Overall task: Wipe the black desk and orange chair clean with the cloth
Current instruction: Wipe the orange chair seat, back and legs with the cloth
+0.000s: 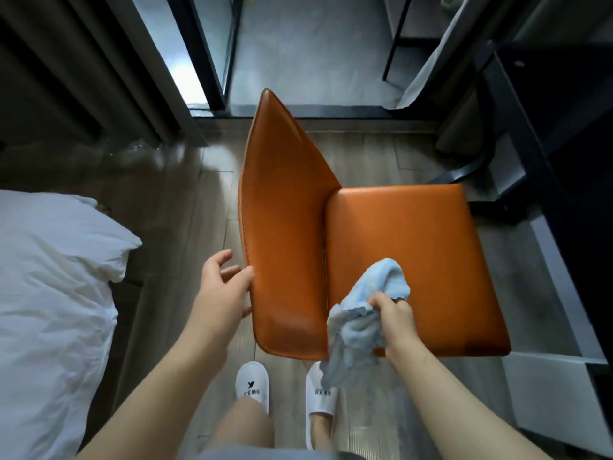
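Directly below the camera, the orange chair (pixel 381 247) stands on the wood floor (pixel 185 207), its backrest to the left and its seat to the right. The right hand (pixel 396 322) grips a bunched light-blue cloth (pixel 365 313) over the seat's near edge, fingers curled round it. The left hand (pixel 222 287) is spread, its thumb touching the backrest's edge. A black worktop (pixel 577 134) stands at right, white bedding (pixel 53 293) at left. White slippers (pixel 252 385) show below.
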Demonstrator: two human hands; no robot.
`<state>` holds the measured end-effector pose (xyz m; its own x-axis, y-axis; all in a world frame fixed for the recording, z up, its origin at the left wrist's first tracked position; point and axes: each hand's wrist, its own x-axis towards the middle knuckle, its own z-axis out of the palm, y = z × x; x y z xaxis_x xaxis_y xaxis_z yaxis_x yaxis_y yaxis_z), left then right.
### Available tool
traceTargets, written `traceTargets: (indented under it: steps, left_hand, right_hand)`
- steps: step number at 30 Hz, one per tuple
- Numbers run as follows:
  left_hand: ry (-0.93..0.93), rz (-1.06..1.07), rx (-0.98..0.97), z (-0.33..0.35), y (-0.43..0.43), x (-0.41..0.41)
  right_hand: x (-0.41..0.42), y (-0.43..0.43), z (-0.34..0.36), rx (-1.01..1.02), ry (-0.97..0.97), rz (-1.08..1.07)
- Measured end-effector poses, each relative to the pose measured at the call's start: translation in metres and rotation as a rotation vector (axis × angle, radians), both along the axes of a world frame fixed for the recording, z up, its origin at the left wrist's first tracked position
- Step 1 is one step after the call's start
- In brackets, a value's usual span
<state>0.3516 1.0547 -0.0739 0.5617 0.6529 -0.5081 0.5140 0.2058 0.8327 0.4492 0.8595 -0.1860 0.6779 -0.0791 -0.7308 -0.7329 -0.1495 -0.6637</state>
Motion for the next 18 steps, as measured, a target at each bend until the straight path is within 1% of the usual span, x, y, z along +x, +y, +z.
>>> traceTargets:
  steps: [5,8,10,12,13,16,18]
  left_hand:
    - [-0.091,-0.060,0.095,0.019,0.054,0.020]
    - [-0.206,-0.086,0.159,0.037,0.094,0.048]
    - [-0.277,-0.149,0.162,0.051,0.120,0.072]
    - [-0.314,-0.272,0.093,0.069,0.145,0.096]
    - [-0.328,-0.336,0.016,0.076,0.156,0.107]
    - [-0.295,-0.494,-0.261,0.094,0.185,0.139]
    - [-0.257,-0.599,-0.327,0.097,0.199,0.157]
  right_hand:
    - [0.040,0.052,0.075,0.179,-0.248,-0.038]
    - [0.065,0.096,0.120,0.329,-0.391,-0.016]
    - [0.076,0.128,0.146,0.436,-0.482,0.009]
    - [0.083,0.162,0.168,0.597,-0.516,0.013]
    - [0.084,0.180,0.177,0.660,-0.500,0.015]
    - [0.080,0.226,0.190,0.701,-0.441,-0.049]
    - [0.075,0.249,0.196,0.809,-0.402,0.015]
